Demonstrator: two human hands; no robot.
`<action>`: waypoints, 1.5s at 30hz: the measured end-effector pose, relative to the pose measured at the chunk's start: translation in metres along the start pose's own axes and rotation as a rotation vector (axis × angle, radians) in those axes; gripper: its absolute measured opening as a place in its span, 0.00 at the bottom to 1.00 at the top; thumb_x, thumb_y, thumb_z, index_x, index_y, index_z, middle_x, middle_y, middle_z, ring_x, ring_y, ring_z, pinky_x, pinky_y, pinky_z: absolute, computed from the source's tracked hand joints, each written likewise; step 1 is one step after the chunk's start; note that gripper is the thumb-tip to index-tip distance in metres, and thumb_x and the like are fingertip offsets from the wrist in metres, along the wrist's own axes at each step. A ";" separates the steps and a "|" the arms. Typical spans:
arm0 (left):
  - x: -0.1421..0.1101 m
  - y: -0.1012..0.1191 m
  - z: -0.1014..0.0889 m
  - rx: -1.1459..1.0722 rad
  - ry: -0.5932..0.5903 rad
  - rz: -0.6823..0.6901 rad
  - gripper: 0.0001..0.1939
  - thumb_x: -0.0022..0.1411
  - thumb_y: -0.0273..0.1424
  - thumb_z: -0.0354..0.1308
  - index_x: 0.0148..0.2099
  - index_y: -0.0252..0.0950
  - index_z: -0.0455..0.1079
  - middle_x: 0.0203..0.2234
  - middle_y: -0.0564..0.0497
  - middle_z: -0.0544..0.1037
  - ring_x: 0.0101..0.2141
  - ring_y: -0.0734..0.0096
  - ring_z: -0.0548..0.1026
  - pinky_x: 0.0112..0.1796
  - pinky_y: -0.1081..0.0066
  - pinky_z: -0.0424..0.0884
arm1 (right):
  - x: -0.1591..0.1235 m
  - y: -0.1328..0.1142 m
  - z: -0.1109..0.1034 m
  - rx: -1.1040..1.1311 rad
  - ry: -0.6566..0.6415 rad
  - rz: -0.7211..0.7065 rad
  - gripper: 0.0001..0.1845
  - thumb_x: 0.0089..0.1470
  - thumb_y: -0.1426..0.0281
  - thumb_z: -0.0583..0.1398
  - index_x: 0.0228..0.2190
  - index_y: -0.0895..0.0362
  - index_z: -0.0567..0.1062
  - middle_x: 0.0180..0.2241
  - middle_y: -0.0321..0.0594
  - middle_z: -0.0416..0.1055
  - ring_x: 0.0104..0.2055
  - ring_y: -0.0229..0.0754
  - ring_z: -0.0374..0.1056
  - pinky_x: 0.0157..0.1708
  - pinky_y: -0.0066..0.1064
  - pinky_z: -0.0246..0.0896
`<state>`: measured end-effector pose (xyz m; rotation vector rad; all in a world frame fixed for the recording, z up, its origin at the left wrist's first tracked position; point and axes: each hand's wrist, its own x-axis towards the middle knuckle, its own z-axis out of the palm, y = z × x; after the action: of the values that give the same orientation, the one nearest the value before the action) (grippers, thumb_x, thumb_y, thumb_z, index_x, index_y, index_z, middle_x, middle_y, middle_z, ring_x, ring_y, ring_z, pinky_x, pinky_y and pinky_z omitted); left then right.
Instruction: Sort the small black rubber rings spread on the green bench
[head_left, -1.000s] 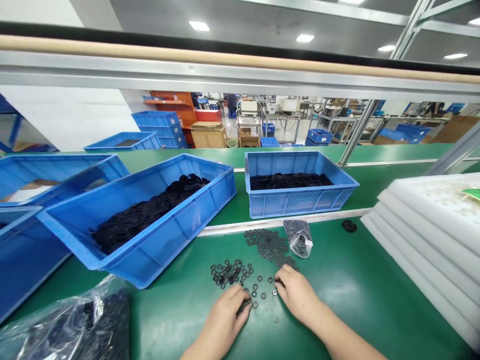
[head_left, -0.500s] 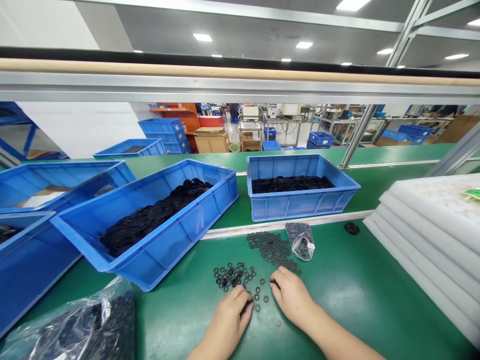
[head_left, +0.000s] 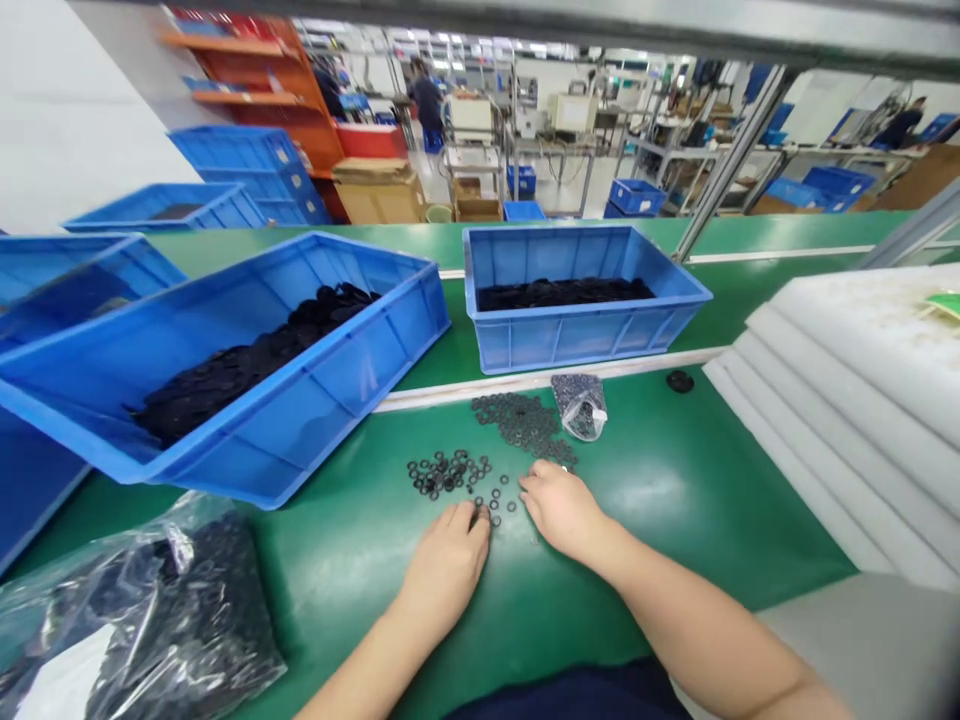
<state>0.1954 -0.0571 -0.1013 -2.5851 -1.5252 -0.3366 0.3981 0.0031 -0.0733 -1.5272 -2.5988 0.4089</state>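
Observation:
My left hand [head_left: 444, 570] rests on the green bench top [head_left: 660, 520], its fingertips curled over small black rubber rings [head_left: 480, 516]. My right hand [head_left: 561, 510] lies close by, its fingers beside a few scattered rings [head_left: 504, 495]. Further forward is a loose cluster of the same rings [head_left: 448, 473]. A denser patch of thinner grey-black washers [head_left: 521, 420] spreads behind it, next to a small clear plastic bag [head_left: 579, 406] of similar parts. Whether my right hand holds anything is hidden by its fingers.
A tilted blue plastic crate [head_left: 300, 440] and a level one [head_left: 577, 340] hold black discs. A large clear bag of black parts [head_left: 150, 620] lies at the front left. White foam sheets [head_left: 847, 400] are stacked at the right, near a black disc [head_left: 679, 381].
The view has tilted down, so the bench contents sit higher in the frame and more of my forearms shows. My right hand has shifted slightly left; my left hand stays at the rings.

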 end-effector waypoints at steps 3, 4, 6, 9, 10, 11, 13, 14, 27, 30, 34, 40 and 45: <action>-0.007 0.012 -0.002 0.095 -0.091 -0.024 0.18 0.67 0.21 0.49 0.56 0.27 0.72 0.42 0.39 0.74 0.40 0.57 0.74 0.37 0.60 0.76 | -0.005 0.015 -0.003 0.143 0.064 0.014 0.12 0.64 0.72 0.56 0.41 0.57 0.80 0.40 0.45 0.76 0.43 0.43 0.72 0.46 0.32 0.67; -0.009 0.015 -0.002 0.121 -0.118 -0.037 0.20 0.66 0.20 0.49 0.58 0.27 0.71 0.43 0.38 0.74 0.40 0.57 0.74 0.36 0.60 0.76 | -0.005 0.020 -0.005 0.172 0.096 0.029 0.12 0.64 0.72 0.56 0.41 0.57 0.80 0.40 0.45 0.76 0.43 0.43 0.72 0.47 0.32 0.67; -0.011 0.021 -0.002 0.157 -0.142 -0.052 0.22 0.65 0.19 0.48 0.60 0.26 0.70 0.45 0.36 0.74 0.41 0.56 0.74 0.35 0.61 0.76 | -0.005 0.031 -0.009 0.202 0.177 0.074 0.12 0.64 0.72 0.56 0.40 0.57 0.80 0.39 0.44 0.77 0.43 0.43 0.73 0.48 0.33 0.67; -0.011 0.021 0.000 0.131 -0.084 -0.067 0.20 0.68 0.22 0.48 0.58 0.26 0.71 0.46 0.36 0.74 0.41 0.56 0.74 0.36 0.60 0.76 | 0.000 0.051 -0.015 0.196 0.340 0.191 0.12 0.63 0.70 0.55 0.39 0.56 0.80 0.39 0.44 0.78 0.41 0.44 0.73 0.47 0.34 0.67; -0.011 0.020 0.001 0.094 -0.044 -0.070 0.19 0.69 0.24 0.48 0.57 0.27 0.71 0.45 0.36 0.75 0.40 0.56 0.74 0.36 0.60 0.76 | 0.003 0.059 -0.016 0.180 0.388 0.241 0.12 0.63 0.69 0.56 0.39 0.56 0.80 0.38 0.44 0.79 0.41 0.45 0.73 0.46 0.34 0.67; -0.010 0.018 0.003 0.048 0.003 -0.071 0.17 0.70 0.27 0.49 0.56 0.27 0.72 0.43 0.37 0.75 0.40 0.56 0.74 0.37 0.60 0.77 | 0.005 0.067 -0.017 0.161 0.428 0.294 0.12 0.62 0.69 0.56 0.40 0.56 0.79 0.38 0.45 0.79 0.41 0.45 0.74 0.46 0.35 0.67; -0.008 0.016 0.005 -0.043 0.099 -0.059 0.17 0.72 0.31 0.50 0.54 0.27 0.72 0.42 0.37 0.75 0.40 0.56 0.74 0.39 0.59 0.77 | 0.012 0.084 -0.018 0.117 0.459 0.391 0.14 0.62 0.68 0.56 0.43 0.58 0.79 0.40 0.47 0.79 0.42 0.47 0.74 0.47 0.36 0.67; -0.008 0.015 0.005 -0.077 0.136 -0.051 0.17 0.72 0.31 0.50 0.54 0.26 0.72 0.42 0.37 0.75 0.40 0.56 0.74 0.41 0.59 0.77 | 0.015 0.091 -0.018 0.096 0.446 0.426 0.15 0.62 0.68 0.56 0.46 0.60 0.78 0.42 0.49 0.79 0.44 0.48 0.74 0.48 0.37 0.67; 0.000 0.021 -0.006 -0.222 0.107 -0.069 0.20 0.70 0.36 0.55 0.59 0.30 0.70 0.50 0.31 0.72 0.49 0.46 0.72 0.44 0.51 0.74 | 0.033 0.102 -0.015 0.055 0.297 0.525 0.09 0.62 0.69 0.59 0.42 0.59 0.77 0.40 0.48 0.78 0.43 0.48 0.73 0.45 0.35 0.63; 0.014 0.030 -0.008 -0.235 0.046 -0.013 0.30 0.65 0.42 0.62 0.66 0.37 0.65 0.65 0.28 0.60 0.63 0.34 0.61 0.55 0.40 0.65 | 0.032 0.103 -0.016 0.066 0.291 0.518 0.07 0.61 0.70 0.59 0.39 0.58 0.77 0.39 0.47 0.78 0.41 0.47 0.73 0.42 0.34 0.62; 0.023 0.036 -0.001 -0.217 -0.038 0.023 0.39 0.57 0.50 0.67 0.66 0.38 0.65 0.69 0.29 0.53 0.68 0.30 0.51 0.61 0.36 0.57 | 0.031 0.103 -0.018 0.079 0.279 0.507 0.07 0.62 0.70 0.59 0.38 0.59 0.77 0.38 0.46 0.77 0.40 0.47 0.72 0.42 0.34 0.62; 0.023 0.024 0.003 -0.238 -0.014 0.032 0.43 0.59 0.50 0.66 0.69 0.35 0.60 0.70 0.28 0.49 0.69 0.32 0.47 0.62 0.36 0.54 | 0.027 0.104 -0.021 0.096 0.201 0.426 0.16 0.60 0.70 0.61 0.49 0.60 0.77 0.45 0.51 0.76 0.47 0.48 0.71 0.48 0.35 0.62; 0.035 0.016 0.001 -0.194 -0.064 0.018 0.44 0.57 0.54 0.65 0.69 0.37 0.61 0.72 0.30 0.45 0.70 0.28 0.43 0.63 0.31 0.47 | 0.028 0.106 -0.022 0.129 0.211 0.420 0.14 0.59 0.68 0.62 0.46 0.59 0.79 0.43 0.48 0.77 0.45 0.47 0.72 0.47 0.34 0.64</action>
<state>0.2260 -0.0347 -0.0936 -2.7797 -1.5613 -0.4240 0.4786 0.0801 -0.0832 -1.9481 -2.0496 0.4125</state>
